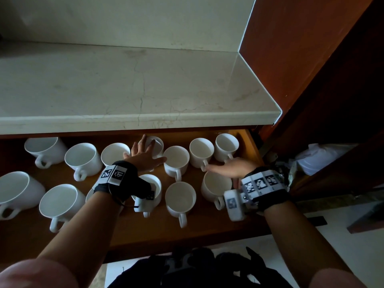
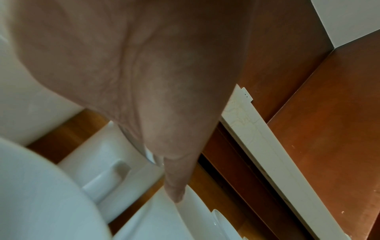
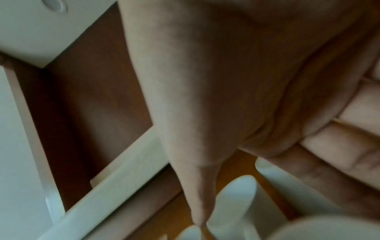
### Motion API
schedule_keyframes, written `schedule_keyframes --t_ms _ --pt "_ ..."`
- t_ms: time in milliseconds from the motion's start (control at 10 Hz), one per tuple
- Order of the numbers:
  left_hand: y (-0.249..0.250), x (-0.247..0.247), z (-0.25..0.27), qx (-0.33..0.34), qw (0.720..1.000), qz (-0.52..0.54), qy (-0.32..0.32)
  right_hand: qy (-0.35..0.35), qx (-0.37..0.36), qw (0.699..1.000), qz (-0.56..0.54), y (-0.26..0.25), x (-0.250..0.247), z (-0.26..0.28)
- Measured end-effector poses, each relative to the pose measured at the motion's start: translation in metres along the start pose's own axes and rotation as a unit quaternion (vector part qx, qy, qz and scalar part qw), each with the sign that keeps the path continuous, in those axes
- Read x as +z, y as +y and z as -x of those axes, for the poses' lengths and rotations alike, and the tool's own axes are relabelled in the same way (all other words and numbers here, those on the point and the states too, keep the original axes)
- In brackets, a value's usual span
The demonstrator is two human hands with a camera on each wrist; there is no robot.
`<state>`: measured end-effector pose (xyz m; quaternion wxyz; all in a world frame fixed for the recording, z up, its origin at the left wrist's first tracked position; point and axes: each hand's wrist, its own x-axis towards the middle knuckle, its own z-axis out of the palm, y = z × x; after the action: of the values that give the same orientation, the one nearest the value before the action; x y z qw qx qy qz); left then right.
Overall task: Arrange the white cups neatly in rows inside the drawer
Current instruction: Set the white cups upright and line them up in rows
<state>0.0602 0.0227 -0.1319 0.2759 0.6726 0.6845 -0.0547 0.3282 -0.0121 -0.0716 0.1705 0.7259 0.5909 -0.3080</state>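
Several white cups with handles stand upright in two loose rows in the open wooden drawer (image 1: 145,231). My left hand (image 1: 148,152) lies spread, palm down, over the back row. Its fingers rest on a cup (image 1: 158,145) set further back than its neighbours, and its thumb (image 2: 174,188) touches the rim of the cup to the right (image 1: 176,157). My right hand (image 1: 224,168) reaches leftward with straight fingers, and the fingertips meet the handle of a back-row cup (image 1: 201,151). Neither hand holds anything. In the right wrist view a cup (image 3: 236,203) sits just beyond the thumb.
A pale marble countertop (image 1: 124,84) overhangs the back of the drawer. A tall reddish-brown cabinet panel (image 1: 311,59) stands on the right. A white plastic bag (image 1: 324,156) lies right of the drawer, and dark fabric (image 1: 197,271) lies below its front edge.
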Motion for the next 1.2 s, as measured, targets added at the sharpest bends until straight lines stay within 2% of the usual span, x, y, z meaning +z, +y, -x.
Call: schedule_keyframes --t_ms 100,200,400,500,700,1000,1200 --pt "0.0 0.0 0.001 0.0 1.0 -0.002 -0.003 -0.027 -0.026 0.999 -0.014 0.02 -0.028 0.005" --pt "-0.001 0.001 -0.001 0.001 1.0 -0.003 -0.001 -0.036 -0.048 0.997 0.057 0.04 -0.048 0.004" --pt "-0.001 0.001 -0.004 0.001 1.0 -0.008 0.0 -0.123 -0.057 0.981 0.137 0.055 -0.045 -0.001" --pt "-0.001 0.002 -0.003 0.001 1.0 -0.007 0.003 -0.134 -0.093 0.972 0.169 0.054 -0.038 -0.005" --pt "0.0 0.001 -0.001 -0.002 1.0 -0.013 -0.003 -0.121 -0.129 0.961 0.211 0.052 -0.029 -0.007" --pt "0.001 0.001 0.001 -0.005 1.0 -0.014 -0.008 -0.064 -0.151 0.964 0.209 0.059 -0.018 -0.022" --pt "0.001 0.0 0.0 -0.004 1.0 -0.022 -0.012 -0.032 -0.138 0.971 0.191 0.064 -0.018 -0.025"
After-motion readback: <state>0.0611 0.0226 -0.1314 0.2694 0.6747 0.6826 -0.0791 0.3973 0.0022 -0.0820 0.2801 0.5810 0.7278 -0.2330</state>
